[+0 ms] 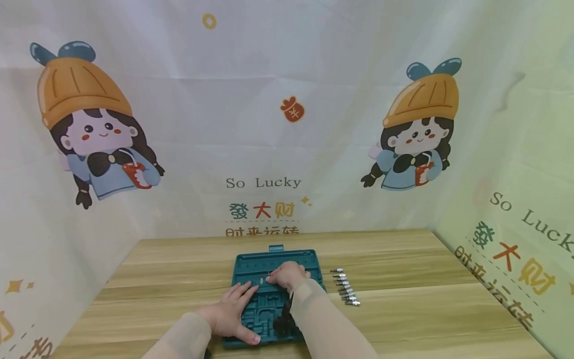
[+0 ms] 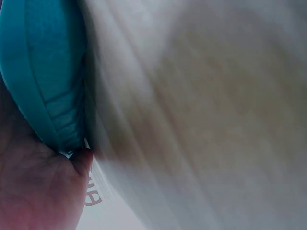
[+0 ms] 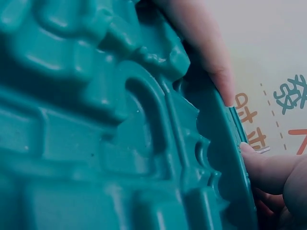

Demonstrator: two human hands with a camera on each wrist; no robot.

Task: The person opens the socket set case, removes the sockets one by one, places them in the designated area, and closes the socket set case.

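A teal plastic tool case (image 1: 265, 311) lies open on the table, its moulded recesses facing up. My left hand (image 1: 230, 311) rests on the case's left side with fingers and thumb spread; in the left wrist view, the hand (image 2: 38, 187) touches the case's edge (image 2: 53, 76). Over the far half of the case, my right hand (image 1: 289, 275) pinches a small metal bit. Only the bit's slim silver end (image 3: 262, 150) shows past the right fingers (image 3: 273, 170). A small silver piece (image 1: 262, 281) sits in the case just left of that hand.
Several bit sockets (image 1: 343, 283) lie in a slanting row on the wooden table (image 1: 403, 279), right of the case. The case's latch (image 1: 276, 248) points toward the back. A printed cloth (image 1: 332, 199) hangs behind the table, and another stretch runs along the right side.
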